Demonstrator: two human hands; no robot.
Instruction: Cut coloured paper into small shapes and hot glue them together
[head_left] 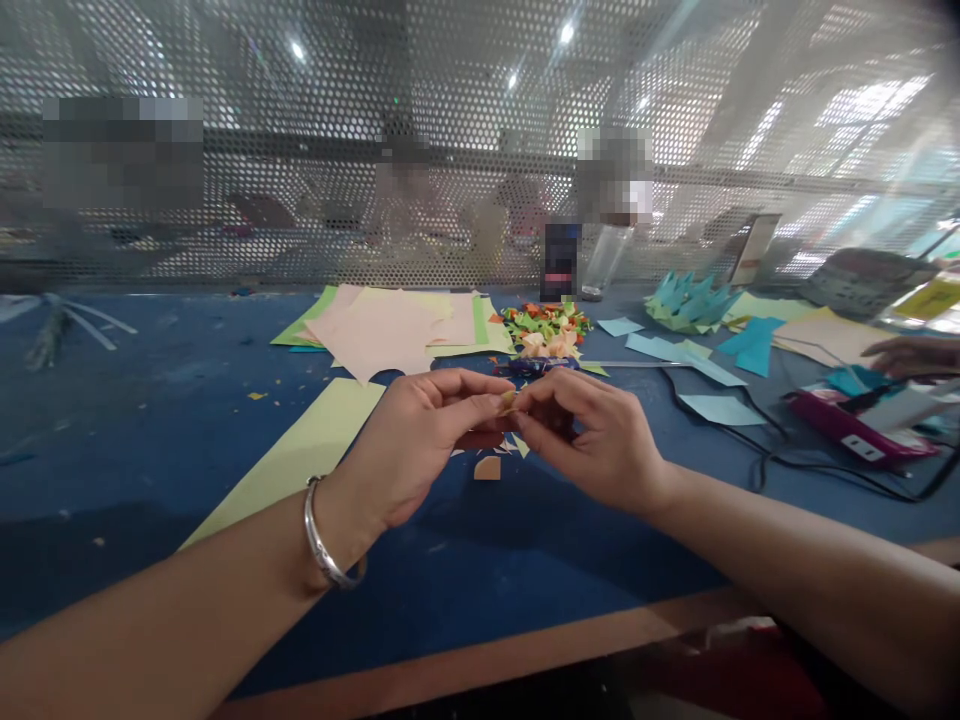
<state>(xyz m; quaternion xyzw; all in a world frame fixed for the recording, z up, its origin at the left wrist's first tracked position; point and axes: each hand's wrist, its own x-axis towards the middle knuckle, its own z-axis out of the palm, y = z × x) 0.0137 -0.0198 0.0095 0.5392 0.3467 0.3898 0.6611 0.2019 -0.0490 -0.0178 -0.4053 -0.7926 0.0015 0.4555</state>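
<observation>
Over the blue table, my left hand [442, 415] and my right hand [585, 425] meet, fingertips almost touching. Between them is a small piece of yellowish paper [508, 400], mostly covered by the fingers. Both hands pinch it, thumb against forefinger. A silver bangle circles my left wrist. Below the hands lies a small tan paper piece [487, 468] with one rounded corner, and little paper scraps [519, 446] are scattered just above it. Behind my right hand rests a dark blue patterned tool or pen [544, 366], whose kind I cannot make out.
Pink and green paper sheets [375, 325] are stacked behind my left hand. Folded green, orange and peach paper pieces [551, 328] form a pile at the back. A blue-green folded paper piece [690, 305] stands right of it. Another person's hand [911, 355] is near a magenta box [855, 430] and black cable.
</observation>
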